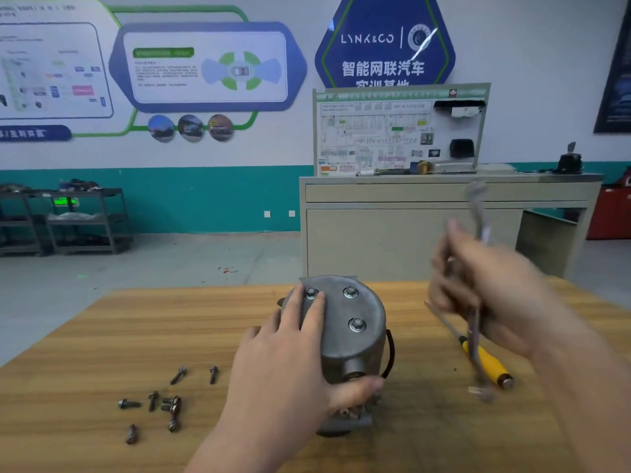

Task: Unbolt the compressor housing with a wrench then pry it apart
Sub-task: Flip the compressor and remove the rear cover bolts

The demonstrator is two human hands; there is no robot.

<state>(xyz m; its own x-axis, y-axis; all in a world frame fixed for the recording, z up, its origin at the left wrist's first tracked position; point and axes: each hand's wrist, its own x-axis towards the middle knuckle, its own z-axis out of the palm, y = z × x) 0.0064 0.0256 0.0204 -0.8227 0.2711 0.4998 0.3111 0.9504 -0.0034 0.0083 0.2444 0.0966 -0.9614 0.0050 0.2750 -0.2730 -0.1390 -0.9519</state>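
A grey metal compressor housing point(355, 332) stands on the wooden table point(85, 353), its flat top cover facing me with three bolts point(357, 324) in it. My left hand point(290, 356) lies flat on the cover and wraps the housing's left side, fingertips beside the far-left bolt, thumb at the lower front. My right hand point(488, 295), blurred, is raised to the right of the housing and grips a silver wrench point(478, 213) that points up and down through the fist.
Several removed bolts point(160, 402) lie loose on the table left of the housing. A yellow-handled screwdriver point(485, 361) lies on the table at the right, under my right hand. A beige cabinet point(409, 233) with a wiring board stands behind the table.
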